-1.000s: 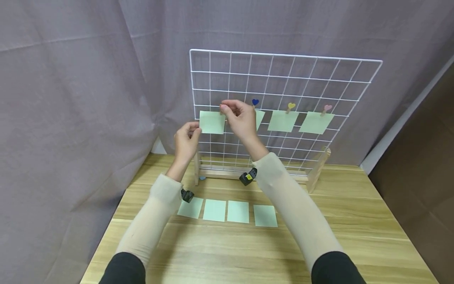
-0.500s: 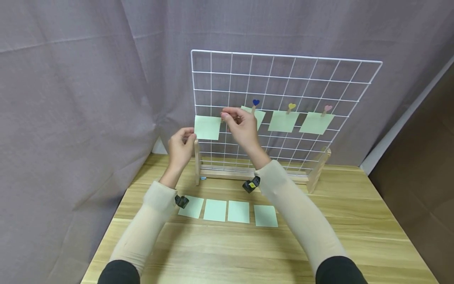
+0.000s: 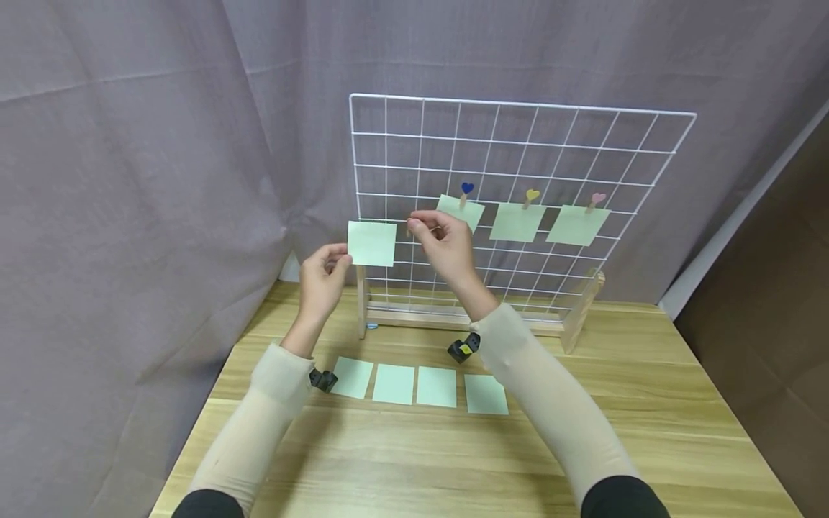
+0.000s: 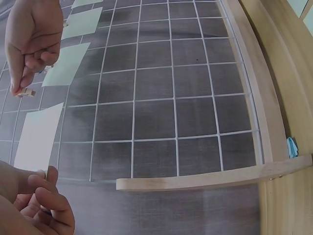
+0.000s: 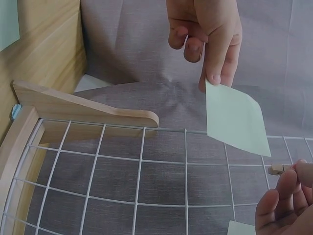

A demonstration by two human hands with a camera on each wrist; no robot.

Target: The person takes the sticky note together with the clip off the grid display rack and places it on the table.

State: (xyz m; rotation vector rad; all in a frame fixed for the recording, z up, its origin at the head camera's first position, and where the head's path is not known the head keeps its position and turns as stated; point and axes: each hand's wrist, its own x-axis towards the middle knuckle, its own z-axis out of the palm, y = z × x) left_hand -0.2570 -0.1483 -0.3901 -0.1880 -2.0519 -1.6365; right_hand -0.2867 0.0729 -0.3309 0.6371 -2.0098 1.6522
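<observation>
My left hand (image 3: 322, 284) pinches the edge of a square pale green paper note (image 3: 372, 243) between thumb and fingers. The note stands up in front of the lower left part of a white wire grid (image 3: 523, 105). To its right, my right hand (image 3: 447, 248) pinches a small wooden clothespin (image 5: 277, 169), mostly covered by the fingertips in the head view. A gap shows between clothespin and note. Farther right, three similar notes hang on the grid under clothespins with a blue heart (image 3: 468, 188), a yellow heart (image 3: 532, 195) and a pink heart (image 3: 598, 198).
The grid stands in a wooden base (image 3: 414, 318) with upright side pieces at the back of the wooden table (image 3: 388, 460). Several more green notes (image 3: 393, 384) lie in a row before it. A small light blue thing (image 4: 292, 147) lies by the base's left foot. A grey curtain (image 3: 162, 180) hangs behind.
The note in my left hand has moved down and left, away from the clothespin. My right hand has lowered slightly with the clothespin, uncovering more of the blue-heart note.
</observation>
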